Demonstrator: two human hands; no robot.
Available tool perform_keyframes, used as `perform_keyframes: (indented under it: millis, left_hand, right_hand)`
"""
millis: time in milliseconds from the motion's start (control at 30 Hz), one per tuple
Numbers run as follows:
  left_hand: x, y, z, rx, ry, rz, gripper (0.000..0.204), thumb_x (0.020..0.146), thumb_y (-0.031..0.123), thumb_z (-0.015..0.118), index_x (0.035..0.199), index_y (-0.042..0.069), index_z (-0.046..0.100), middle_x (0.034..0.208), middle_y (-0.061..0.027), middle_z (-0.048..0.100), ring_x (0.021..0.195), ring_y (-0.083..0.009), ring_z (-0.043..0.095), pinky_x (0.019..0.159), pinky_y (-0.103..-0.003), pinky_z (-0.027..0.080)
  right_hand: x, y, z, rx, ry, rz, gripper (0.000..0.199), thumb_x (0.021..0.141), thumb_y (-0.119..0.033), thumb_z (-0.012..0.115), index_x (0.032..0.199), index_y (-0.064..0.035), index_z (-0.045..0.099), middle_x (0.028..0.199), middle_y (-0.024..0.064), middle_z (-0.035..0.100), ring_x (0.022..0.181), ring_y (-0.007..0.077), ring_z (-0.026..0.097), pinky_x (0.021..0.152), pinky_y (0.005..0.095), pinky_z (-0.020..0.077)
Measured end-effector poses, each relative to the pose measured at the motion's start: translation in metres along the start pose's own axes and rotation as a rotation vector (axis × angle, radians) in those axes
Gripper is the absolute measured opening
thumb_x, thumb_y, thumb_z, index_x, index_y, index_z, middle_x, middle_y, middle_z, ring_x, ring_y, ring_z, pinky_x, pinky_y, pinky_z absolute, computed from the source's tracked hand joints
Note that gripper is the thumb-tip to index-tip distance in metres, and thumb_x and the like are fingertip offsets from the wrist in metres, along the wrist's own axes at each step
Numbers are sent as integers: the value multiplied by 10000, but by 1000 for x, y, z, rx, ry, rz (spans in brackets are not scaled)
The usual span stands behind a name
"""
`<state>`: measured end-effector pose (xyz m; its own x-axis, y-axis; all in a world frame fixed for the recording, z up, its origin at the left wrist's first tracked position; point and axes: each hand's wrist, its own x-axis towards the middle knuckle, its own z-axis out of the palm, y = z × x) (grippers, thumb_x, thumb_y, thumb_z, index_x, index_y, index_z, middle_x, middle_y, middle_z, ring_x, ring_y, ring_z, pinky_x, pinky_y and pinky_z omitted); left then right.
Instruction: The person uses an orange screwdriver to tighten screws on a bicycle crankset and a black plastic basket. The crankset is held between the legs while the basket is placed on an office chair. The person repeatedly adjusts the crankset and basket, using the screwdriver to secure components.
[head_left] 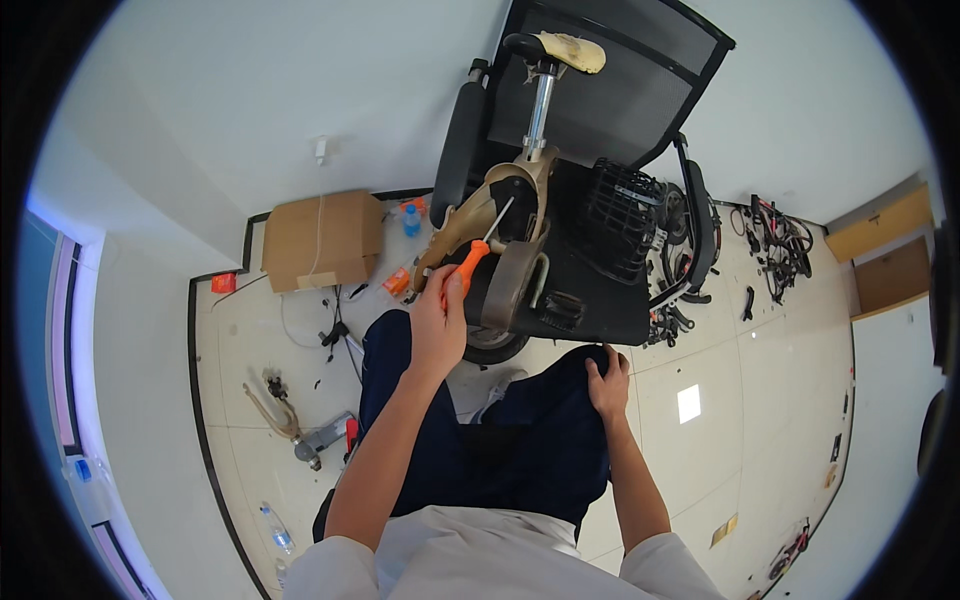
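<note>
A: Orange-handled screwdriver with a thin steel shaft: where is it?
B: In the left hand, fingers wrapped tight round the handle, raised above the left knee. Shaft points up and right, tip at the tan plastic prosthetic leg shell.
A: Right hand?
B: Resting on the right knee, dark blue trousers. Fingers curled on the cloth, holding nothing.
A: Leg shell position?
B: Propped on the black office chair, metal tube rising from it, pale foot piece on top.
A: Beyond?
B: Black mesh basket on the seat beside it. Brown cardboard box on the floor by the wall, left.
</note>
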<state>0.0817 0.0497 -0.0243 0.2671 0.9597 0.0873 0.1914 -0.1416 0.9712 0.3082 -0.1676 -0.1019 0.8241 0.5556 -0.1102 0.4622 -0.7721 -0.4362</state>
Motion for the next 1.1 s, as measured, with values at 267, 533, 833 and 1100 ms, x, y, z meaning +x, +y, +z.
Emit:
perform_keyframes:
  millis: [267, 533, 833, 1100]
  left_hand:
    - [15, 10, 7, 37, 15, 4, 285, 1020, 223, 461, 1138, -8, 579, 893, -178, 654, 787, -280, 636, 726, -346, 486]
    - [19, -5, 11, 119, 46, 76, 272, 1015, 213, 473, 1126, -5, 591, 930, -177, 619, 844, -301, 596, 761, -371, 465]
    - [17, 0, 13, 86, 37, 50, 278, 1013, 228, 478, 1130, 2, 590, 948, -181, 621, 845, -305, 599, 779, -400, 458]
    - [15, -10, 18, 75, 63, 33, 282, 1017, 232, 466, 1122, 2, 589, 960, -185, 640, 930, -320, 593, 822, -393, 441]
  right_hand:
    - [5, 16, 3, 37, -22, 30, 554, 854, -379, 616, 1355, -169, 510, 1398, 196, 439, 1256, 411, 448, 1042, 464, 388]
    - [7, 13, 1, 46, -5, 29, 538, 841, -385, 628, 1333, -193, 526, 1383, 158, 458, 1233, 402, 463, 1022, 475, 405]
    - [3, 7, -6, 40, 36, 20, 513, 837, -347, 640, 1301, -147, 553, 1330, 174, 499, 1213, 382, 490, 1017, 448, 412]
    - [6, 16, -2, 61, 33, 16, 529, 828, -360, 642, 1315, -181, 541, 1350, 143, 487, 1189, 397, 496, 998, 483, 422]
